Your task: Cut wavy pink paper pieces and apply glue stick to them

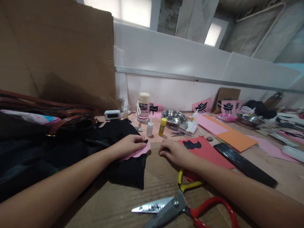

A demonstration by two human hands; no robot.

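Observation:
My left hand (130, 146) is closed on a pink scalloped piece of paper (140, 152), its thumb and fingers at the upper edge. A small dark bit shows at the fingertips. Under that paper lies black fabric (127, 174), spread over the cardboard's left part. My right hand (174, 152) hovers or rests just above the cardboard (154, 177), fingers curled together; what they hold, if anything, is hidden. Beneath the right wrist is a red sheet (211, 153) with a black cut-out shape (192, 144) on it. Large scissors (175, 202) with yellow and red handles lie spread in front.
Behind the hands stand a white squeeze bottle (149, 128), a yellow glue stick (162, 127), a lidded drinking bottle (143, 109) and a steel bowl (174, 117). Rightward lie a black phone-like slab (244, 163) and orange paper (234, 134). A bag (78, 126) sits left.

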